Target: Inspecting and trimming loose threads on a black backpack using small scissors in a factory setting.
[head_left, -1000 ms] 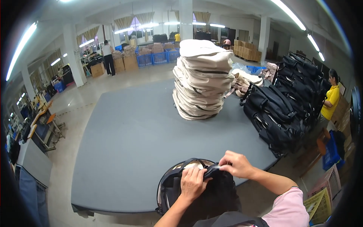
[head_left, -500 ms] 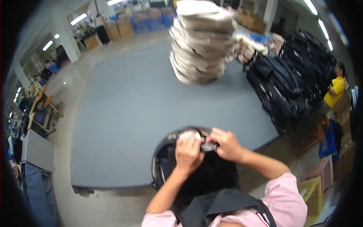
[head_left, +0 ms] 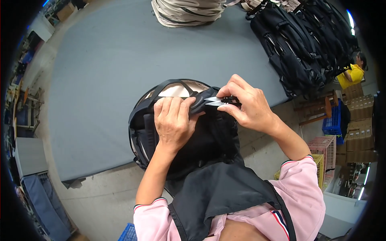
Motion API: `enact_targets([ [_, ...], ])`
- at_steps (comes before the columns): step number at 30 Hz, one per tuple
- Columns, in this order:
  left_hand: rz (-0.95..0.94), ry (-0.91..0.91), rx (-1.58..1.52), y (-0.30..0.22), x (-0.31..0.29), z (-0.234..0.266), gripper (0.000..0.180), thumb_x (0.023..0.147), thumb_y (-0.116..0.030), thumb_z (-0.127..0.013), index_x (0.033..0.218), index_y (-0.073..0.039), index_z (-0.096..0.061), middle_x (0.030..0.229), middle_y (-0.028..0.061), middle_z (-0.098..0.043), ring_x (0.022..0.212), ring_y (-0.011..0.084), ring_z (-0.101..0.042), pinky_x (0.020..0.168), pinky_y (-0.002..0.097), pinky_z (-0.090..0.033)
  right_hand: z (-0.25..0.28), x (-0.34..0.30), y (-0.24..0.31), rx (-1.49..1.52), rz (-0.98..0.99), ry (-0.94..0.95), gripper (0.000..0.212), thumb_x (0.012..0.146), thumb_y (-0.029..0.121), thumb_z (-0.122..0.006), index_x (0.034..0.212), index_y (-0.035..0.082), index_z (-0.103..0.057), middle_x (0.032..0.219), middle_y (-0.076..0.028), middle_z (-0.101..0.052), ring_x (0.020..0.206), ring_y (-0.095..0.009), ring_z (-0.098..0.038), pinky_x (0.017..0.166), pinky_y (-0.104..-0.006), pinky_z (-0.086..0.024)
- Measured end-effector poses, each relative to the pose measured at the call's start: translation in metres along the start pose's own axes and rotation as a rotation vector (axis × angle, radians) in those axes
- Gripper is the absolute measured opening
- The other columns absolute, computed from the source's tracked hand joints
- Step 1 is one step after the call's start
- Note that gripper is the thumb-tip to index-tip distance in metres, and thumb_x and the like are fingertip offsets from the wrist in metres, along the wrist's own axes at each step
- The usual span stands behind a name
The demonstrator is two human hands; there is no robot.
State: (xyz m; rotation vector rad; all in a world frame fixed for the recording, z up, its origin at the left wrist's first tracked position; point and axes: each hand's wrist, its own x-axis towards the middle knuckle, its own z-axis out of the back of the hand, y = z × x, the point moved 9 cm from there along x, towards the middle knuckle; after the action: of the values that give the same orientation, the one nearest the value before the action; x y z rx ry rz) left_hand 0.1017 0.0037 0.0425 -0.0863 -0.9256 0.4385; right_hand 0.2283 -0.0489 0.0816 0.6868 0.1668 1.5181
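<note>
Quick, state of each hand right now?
Left hand: closed, gripping fabric of the black bag.
Right hand: closed, holding small snips, blades apart.

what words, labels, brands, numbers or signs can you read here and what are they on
No readable text anywhere.
Stacked cartons: small pale marks, too small to read.
Black bag and snips in the right hand: no lettering I can make out.

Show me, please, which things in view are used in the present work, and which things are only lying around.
In use: black bag, held by left hand; snips, in right hand.
Lying around, apparently: beige stack, black stack, pink crate, yellow crate.
</note>
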Motion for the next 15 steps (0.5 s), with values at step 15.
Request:
enact_targets([
  [15, 0.056, 0.064, -0.123, 0.020, 0.006, -0.007, 0.040, 0.063, -0.019, -0.075, 0.097, -0.008, -0.058, 0.087, 0.0069, -0.054, 0.087, 0.0252, -0.053, 0.083, 0.0385, -0.038, -0.016, 0.023, -0.043, 0.330, -0.118, -0.015, 0.024, 0.072, 0.008, -0.071, 0.093, 0.004, -0.059, 0.076, 0.001, -0.046, 0.063, -0.010, -0.048, 0.061, -0.0234, -0.040],
])
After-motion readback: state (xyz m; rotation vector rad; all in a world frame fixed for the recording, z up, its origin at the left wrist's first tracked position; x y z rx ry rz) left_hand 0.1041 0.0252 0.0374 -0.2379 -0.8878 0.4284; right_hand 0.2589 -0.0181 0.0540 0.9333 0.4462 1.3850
